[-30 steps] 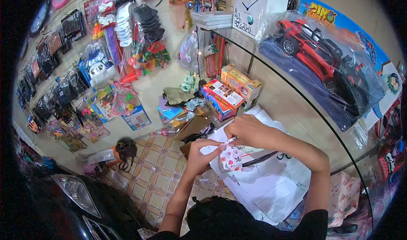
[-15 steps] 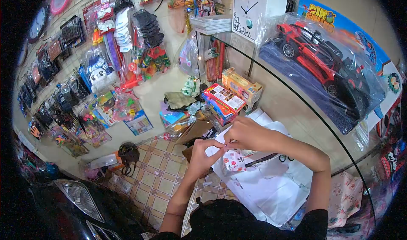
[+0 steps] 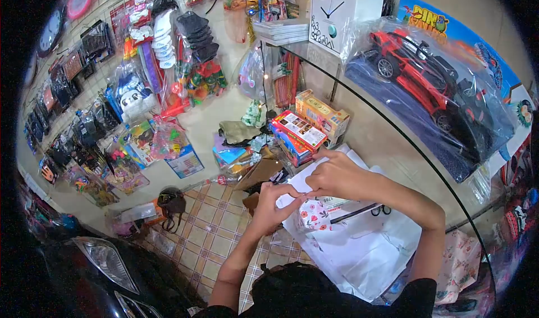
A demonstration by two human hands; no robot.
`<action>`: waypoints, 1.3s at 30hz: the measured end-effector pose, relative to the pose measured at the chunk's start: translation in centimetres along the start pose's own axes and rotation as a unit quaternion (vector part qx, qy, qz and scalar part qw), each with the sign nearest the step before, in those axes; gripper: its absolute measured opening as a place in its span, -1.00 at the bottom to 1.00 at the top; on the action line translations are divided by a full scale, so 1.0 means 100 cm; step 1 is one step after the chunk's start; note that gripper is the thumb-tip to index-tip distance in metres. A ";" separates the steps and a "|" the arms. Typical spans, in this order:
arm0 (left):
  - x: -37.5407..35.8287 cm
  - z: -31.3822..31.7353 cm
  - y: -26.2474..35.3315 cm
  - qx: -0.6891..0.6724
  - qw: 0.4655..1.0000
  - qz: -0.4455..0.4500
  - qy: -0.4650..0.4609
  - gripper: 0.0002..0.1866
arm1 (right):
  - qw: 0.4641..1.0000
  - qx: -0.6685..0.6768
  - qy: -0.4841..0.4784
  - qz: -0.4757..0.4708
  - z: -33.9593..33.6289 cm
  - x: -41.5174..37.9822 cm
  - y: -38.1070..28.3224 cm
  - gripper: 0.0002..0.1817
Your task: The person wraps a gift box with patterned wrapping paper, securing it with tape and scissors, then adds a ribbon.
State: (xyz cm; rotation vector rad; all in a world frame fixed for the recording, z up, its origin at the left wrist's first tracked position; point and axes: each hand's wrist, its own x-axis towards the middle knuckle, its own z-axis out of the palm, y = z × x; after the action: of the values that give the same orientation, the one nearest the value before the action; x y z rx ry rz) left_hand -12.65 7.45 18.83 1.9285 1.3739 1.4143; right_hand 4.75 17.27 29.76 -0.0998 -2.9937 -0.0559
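My left hand [image 3: 276, 204] and my right hand [image 3: 332, 176] meet at the upper left corner of a floral package [image 3: 314, 213]. Thumbs and fingers of both are pinched together over its edge; whatever small piece lies between the fingertips is too small to make out. White paper with pink and red flowers covers the package's left end, and a dark-edged strip runs along its right part. Beneath it spread large white sheets [image 3: 368, 255]. Black scissor handles [image 3: 381, 210] show just right of the package.
Colourful boxes [image 3: 298, 134] stand beyond my hands. A glass edge [image 3: 387, 121] curves past a bagged red toy car [image 3: 415, 76] and a white clock box [image 3: 342, 23]. Hanging goods line the left wall. A dark vehicle [image 3: 106, 262] is at the lower left.
My right hand has shifted slightly right, its fingers more bent. More of the scissor handles and the package shows. Both hands still meet at the package's corner.
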 end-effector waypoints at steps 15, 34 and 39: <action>-0.001 0.003 -0.014 -0.002 1.000 -0.015 -0.004 -0.89 | 0.990 0.014 -0.134 0.047 -0.025 -0.009 -0.009 -0.68; 0.022 0.013 -0.032 -0.168 0.982 -0.053 0.060 -0.93 | 0.869 0.373 0.166 0.280 0.084 -0.151 0.026 0.45; 0.042 0.018 -0.040 -0.234 0.967 -0.055 0.084 -0.90 | 0.791 0.433 0.320 0.290 0.090 -0.137 0.008 0.31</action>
State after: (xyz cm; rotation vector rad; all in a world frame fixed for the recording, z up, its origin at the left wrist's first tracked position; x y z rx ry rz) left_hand -12.92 13.23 17.19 1.4378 1.0687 1.6942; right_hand 17.05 17.53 18.86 -0.7032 -1.9346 1.0830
